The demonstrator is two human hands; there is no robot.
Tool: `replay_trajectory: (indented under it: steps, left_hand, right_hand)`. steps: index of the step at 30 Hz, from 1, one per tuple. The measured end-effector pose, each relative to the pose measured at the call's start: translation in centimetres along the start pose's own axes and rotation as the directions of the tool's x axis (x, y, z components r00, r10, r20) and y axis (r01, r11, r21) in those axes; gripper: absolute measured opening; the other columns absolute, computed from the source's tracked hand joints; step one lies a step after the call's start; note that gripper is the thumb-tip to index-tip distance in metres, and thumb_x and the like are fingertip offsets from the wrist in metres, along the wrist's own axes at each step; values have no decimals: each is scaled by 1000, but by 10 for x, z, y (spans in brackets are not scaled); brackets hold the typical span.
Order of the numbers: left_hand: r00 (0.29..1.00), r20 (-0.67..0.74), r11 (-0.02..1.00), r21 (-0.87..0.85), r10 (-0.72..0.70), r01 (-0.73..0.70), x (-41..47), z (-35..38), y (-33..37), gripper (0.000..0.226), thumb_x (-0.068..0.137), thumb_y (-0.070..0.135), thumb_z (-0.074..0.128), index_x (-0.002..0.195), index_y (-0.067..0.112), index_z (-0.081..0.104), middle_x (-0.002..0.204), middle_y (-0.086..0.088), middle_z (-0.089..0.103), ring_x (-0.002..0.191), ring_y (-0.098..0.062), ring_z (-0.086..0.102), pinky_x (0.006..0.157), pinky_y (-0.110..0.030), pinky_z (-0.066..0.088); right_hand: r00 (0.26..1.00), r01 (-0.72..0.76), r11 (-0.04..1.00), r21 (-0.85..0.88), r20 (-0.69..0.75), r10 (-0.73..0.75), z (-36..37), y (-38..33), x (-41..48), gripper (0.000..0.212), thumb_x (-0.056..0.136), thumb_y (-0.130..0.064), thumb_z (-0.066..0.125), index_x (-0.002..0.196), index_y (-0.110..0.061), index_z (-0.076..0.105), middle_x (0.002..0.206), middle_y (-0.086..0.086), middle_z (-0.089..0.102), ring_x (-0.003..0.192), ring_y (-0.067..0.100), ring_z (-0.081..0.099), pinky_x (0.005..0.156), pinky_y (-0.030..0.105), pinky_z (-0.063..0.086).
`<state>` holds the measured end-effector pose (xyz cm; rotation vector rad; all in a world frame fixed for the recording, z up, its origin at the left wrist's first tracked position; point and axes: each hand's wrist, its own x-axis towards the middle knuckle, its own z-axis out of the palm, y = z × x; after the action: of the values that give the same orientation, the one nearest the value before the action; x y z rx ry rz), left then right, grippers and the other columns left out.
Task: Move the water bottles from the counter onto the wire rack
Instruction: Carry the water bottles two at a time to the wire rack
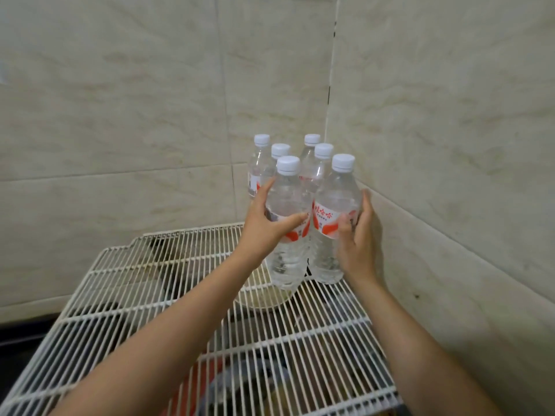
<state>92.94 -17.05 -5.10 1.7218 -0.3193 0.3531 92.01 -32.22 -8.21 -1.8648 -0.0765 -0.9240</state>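
With the left hand (264,223) fingers wrapping the near-left bottle (285,262) and the right hand (359,235) fingers the near-right bottle (333,202), both apparently set on the wire rack (150,280) far right before four other bottles (259,166), a gentle release without toppling seems next.

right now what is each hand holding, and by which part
The left hand grips the front-left clear plastic white-capped water bottle round its labelled middle; the right hand grips the front-right bottle at its red-and-white label.

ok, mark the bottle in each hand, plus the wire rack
left-hand bottle (285,259), head view, clear lower body.
right-hand bottle (338,187), head view, shoulder above label.
wire rack (120,283), head view, bare wires at left.
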Motion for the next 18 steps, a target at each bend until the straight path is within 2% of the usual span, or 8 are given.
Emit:
replay_trajectory:
  steps: [2, 5, 7, 10, 13, 15, 16, 18]
  left_hand:
    - [1000, -5, 998, 54, 22, -22, -4, 2, 2, 87, 66, 30, 77, 136, 39, 27, 140, -5, 42, 115, -21, 51, 71, -13, 53]
    - [1000, -25, 998, 60, -17, 18, -8, 0, 6, 91, 67, 28, 77, 139, 36, 22, 137, -8, 46, 115, -23, 52, 75, -14, 50]
    - [999, 12, 995, 94, -39, 38, -14, -7, 11, 100, 65, 28, 78, 142, 33, 15, 139, -8, 45, 115, -14, 49, 83, -14, 47]
    - [993, 35, 950, 297, -112, 96, -30, -30, 17, 105, 62, 35, 78, 143, 34, 12, 148, -8, 30, 132, -22, 34, 108, -45, 34]
    - [983, 26, 886, 438, -183, 154, -54, -68, 14, 93, 70, 38, 73, 144, 30, 16, 151, -8, 25, 137, -26, 28, 111, -50, 30]
    - [984, 24, 810, 571, -176, 131, -80, -103, 14, 87, 74, 42, 68, 144, 25, 18, 152, -7, 25, 138, -24, 25, 112, -48, 27]
    - [986, 12, 759, 639, -169, 123, -96, -126, 13, 85, 75, 45, 66, 143, 25, 20, 151, -6, 27, 138, -23, 26, 113, -47, 26]
    - [985, -72, 638, 754, -154, 155, -129, -166, 10, 80, 76, 48, 62, 142, 26, 23, 147, -8, 34, 135, -25, 29, 111, -43, 27]
  right_hand:
    - [1000, 10, 1000, -20, 12, -10, 0, 1, -3, 75, 80, -51, 32, 143, -12, 21, 139, 13, 44, 113, 7, 43, 71, 3, 23]
    - [998, 57, 997, -49, -20, -58, -1, -2, -7, 82, 76, -57, 25, 142, -7, 23, 137, 19, 43, 115, 1, 36, 74, -1, 24]
    - [995, 50, 997, -54, -88, -55, -1, -4, -5, 82, 76, -55, 27, 138, -1, 29, 135, 25, 43, 124, 23, 39, 85, 2, 20]
    - [963, 146, 976, -162, -202, -177, -1, -8, -8, 72, 80, -44, 34, 128, 9, 38, 127, 35, 44, 118, 46, 42, 102, 12, 17]
    - [915, 339, 903, -266, -129, -381, -1, -17, -15, 58, 80, -38, 40, 124, -1, 36, 122, 38, 45, 118, 36, 36, 99, 43, 33]
    - [829, 543, 797, -264, 19, -559, 5, -27, -24, 51, 78, -40, 44, 119, -9, 36, 126, 29, 41, 115, 29, 32, 97, 46, 33]
    - [753, 654, 718, -240, 113, -648, 13, -33, -32, 50, 79, -43, 44, 116, -10, 38, 127, 20, 37, 115, 29, 32, 99, 45, 33]
    - [534, 846, 508, -164, 272, -801, 27, -48, -51, 48, 84, -51, 40, 114, -14, 43, 127, 12, 34, 119, 31, 33, 101, 45, 30]
